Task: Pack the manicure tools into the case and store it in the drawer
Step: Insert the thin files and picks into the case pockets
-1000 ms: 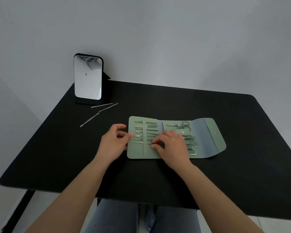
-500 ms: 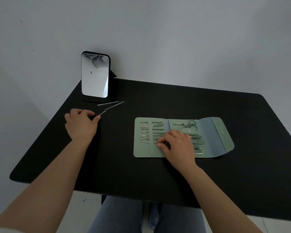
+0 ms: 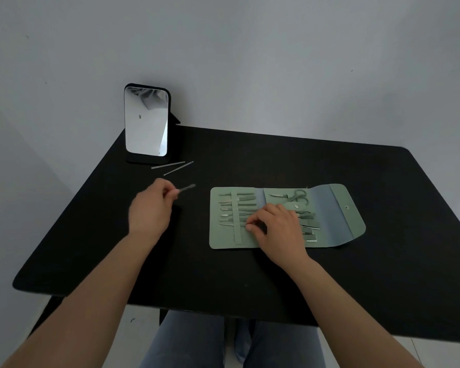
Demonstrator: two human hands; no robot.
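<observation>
Left grip: I read the left hand (image 3: 150, 208) as pinching one thin metal tool (image 3: 187, 187) between thumb and fingers, the tool's free end pointing right toward the case and raised off the worktop (image 3: 383, 274); the tool is motion-blurred, so I cannot tell its type. Right grip: the right hand (image 3: 279, 229) lies palm-down on the open case (image 3: 332, 216), its fingertips (image 3: 250, 227) curled and pressed against the middle panel; I cannot tell whether they pinch anything.

Head view, remaining items:
- The green case lies unfolded flat on the black worktop, right of centre, with its snap flap at the far right.
- Its left panel carries a row of slim tools (image 3: 239, 205) held under a vertical strap; scissors (image 3: 296, 195) sit at the top of the middle panel.
- Two loose tools (image 3: 173, 167) lie on the worktop just in front of a standing mirror (image 3: 146, 120), beyond the left hand and well apart from the case.
- The mirror stands at the far left corner.
</observation>
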